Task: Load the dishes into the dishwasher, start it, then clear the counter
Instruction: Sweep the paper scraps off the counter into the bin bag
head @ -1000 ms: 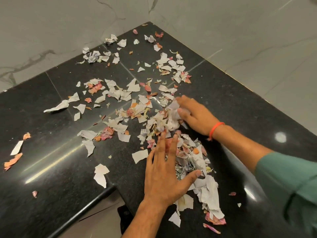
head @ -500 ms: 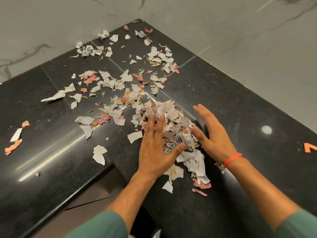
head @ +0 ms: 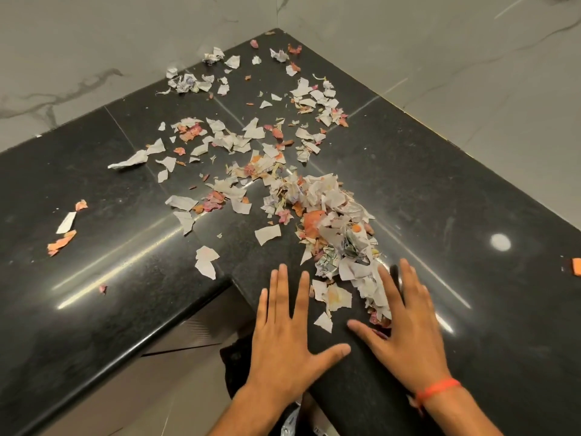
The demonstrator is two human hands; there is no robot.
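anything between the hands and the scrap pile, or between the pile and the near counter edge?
Nothing visible. Left hand and right hand lie flat on the black counter, flanking the near end of the paper scrap pile. Only bare counter and a few loose scraps separate the pile from the near edge.

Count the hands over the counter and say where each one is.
2. The left hand lies flat near the counter's front edge; the right hand, with an orange wristband, lies against the paper scrap pile.

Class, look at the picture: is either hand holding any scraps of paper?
No: the left hand and right hand lie flat with fingers spread on the black counter, beside the paper pile.
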